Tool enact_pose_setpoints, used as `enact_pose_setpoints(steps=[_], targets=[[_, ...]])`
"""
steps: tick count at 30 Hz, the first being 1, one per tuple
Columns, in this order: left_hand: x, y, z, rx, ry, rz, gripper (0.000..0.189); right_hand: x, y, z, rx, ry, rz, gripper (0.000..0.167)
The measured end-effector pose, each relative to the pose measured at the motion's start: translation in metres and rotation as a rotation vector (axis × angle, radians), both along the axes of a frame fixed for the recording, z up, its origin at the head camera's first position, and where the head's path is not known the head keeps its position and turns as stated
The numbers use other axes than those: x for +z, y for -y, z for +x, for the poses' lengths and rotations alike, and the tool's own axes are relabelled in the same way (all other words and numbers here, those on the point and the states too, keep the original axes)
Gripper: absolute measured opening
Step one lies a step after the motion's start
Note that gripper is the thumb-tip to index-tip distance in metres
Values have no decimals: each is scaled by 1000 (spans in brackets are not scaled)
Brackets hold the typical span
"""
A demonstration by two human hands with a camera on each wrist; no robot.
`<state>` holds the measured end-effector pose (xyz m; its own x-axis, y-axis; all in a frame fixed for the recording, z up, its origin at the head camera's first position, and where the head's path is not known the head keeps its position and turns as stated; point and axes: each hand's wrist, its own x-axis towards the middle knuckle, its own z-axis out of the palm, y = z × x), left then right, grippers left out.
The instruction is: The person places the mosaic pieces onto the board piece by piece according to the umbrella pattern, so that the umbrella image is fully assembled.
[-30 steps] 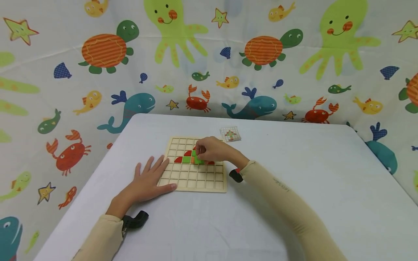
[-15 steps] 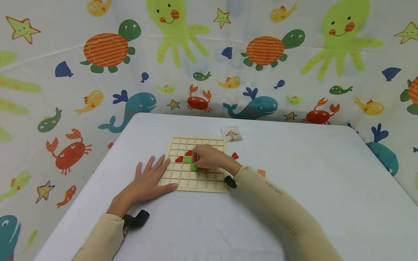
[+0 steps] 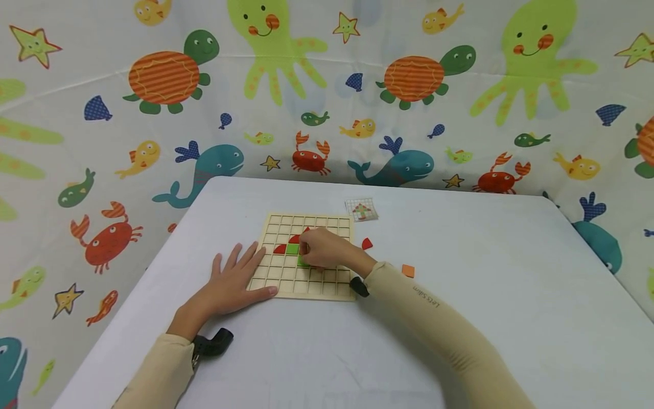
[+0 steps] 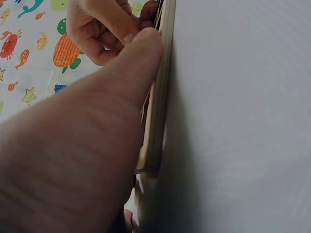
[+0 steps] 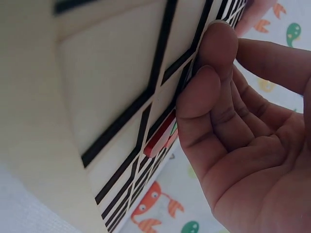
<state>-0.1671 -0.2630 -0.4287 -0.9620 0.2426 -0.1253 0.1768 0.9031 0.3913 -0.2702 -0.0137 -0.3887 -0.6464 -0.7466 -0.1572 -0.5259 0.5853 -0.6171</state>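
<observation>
My left hand (image 3: 232,287) lies spread over the left edge of the wooden grid board (image 3: 286,284), its fingers straight and its thumb at the near edge. Over the board's middle, my right hand (image 3: 324,248) has its fingers curled, the fingertips at a green square tile (image 3: 302,261), which it seems to pinch; the fingers hide most of it. Beside them on the grid sit a green tile (image 3: 292,249) and red rounded pieces (image 3: 279,249). The right wrist view shows the fingertips against the grid and a red piece (image 5: 158,141) just beyond.
A small pattern card (image 3: 361,209) lies behind the board's right corner. Right of the board are a loose red piece (image 3: 367,243) and an orange square tile (image 3: 407,271) on the white table (image 3: 485,284). A printed cloth (image 3: 327,85) hangs behind.
My right hand has come nearer by about one row, the green tile at its fingertips. The loose red and orange pieces have come out from behind the arm. My left hand stays still.
</observation>
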Motion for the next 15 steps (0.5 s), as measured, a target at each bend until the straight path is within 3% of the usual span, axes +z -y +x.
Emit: enact_pose_setpoints(steps=[9, 15], targets=[[-2, 0, 0, -1, -5, -4, 108, 4, -17, 5, 12, -104, -104, 12], [-2, 0, 0, -1, -9, -3, 108, 8, -37, 11, 14, -117, -98, 61]])
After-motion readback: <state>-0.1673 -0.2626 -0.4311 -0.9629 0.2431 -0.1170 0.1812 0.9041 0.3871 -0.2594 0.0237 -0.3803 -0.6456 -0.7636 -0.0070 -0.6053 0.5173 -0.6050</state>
